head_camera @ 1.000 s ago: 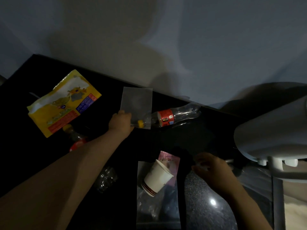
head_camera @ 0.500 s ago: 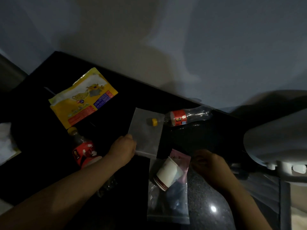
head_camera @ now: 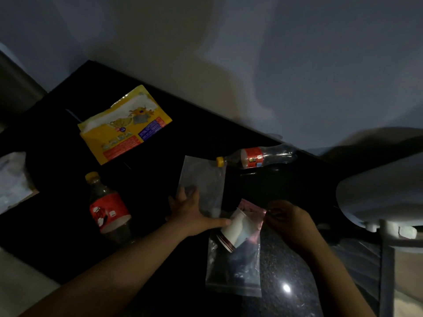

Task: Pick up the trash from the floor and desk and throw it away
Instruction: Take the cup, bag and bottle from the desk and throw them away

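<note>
On the black desk [head_camera: 160,179] my left hand [head_camera: 190,213] lies spread on the lower left part of a flat clear plastic bag [head_camera: 206,177], its thumb reaching toward a white paper cup [head_camera: 235,227]. The cup sits inside a clear zip bag [head_camera: 233,271] that hangs past the desk edge. My right hand [head_camera: 290,223] pinches that zip bag's pink top edge. A yellow snack packet [head_camera: 123,126] lies at the back left. One red-label bottle [head_camera: 256,157] lies by the wall, another [head_camera: 107,209] to the left of my left hand.
A white crumpled paper [head_camera: 11,181] lies at the desk's left end. A white chair [head_camera: 377,195] stands at the right, close to my right hand. Dark speckled floor [head_camera: 286,271] shows below the zip bag. The grey wall [head_camera: 229,65] runs behind the desk.
My left hand dragged the clear plastic bag from beside the far bottle toward me, up against the zip bag, and its fingers spread out. My right hand stayed at the zip bag's top.
</note>
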`<control>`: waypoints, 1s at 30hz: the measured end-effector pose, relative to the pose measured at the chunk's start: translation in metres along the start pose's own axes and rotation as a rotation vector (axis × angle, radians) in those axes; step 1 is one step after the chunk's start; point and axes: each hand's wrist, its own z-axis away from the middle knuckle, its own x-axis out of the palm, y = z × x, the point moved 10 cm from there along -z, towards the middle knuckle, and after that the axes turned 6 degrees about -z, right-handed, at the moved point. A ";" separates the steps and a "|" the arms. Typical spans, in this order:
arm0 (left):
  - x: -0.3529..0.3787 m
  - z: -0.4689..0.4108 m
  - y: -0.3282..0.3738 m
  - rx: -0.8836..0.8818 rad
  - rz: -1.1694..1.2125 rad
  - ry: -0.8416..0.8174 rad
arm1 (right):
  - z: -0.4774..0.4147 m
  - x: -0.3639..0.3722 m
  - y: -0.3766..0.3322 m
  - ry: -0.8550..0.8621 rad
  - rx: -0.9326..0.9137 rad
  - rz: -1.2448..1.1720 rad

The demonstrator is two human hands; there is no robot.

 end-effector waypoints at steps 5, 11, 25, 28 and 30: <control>0.045 0.004 0.054 0.085 -0.141 -0.132 | 0.011 -0.023 0.033 0.071 0.064 -0.053; 0.063 0.004 0.085 0.130 -0.296 -0.042 | 0.025 -0.045 0.065 0.119 0.080 -0.081; 0.078 0.005 0.107 0.293 -0.575 -0.103 | 0.021 -0.042 0.077 0.081 0.103 -0.078; 0.086 0.005 0.105 0.294 -0.531 -0.071 | 0.020 -0.043 0.076 0.090 0.100 -0.106; 0.089 0.006 0.104 0.319 -0.512 -0.013 | 0.020 -0.042 0.076 0.087 0.093 -0.105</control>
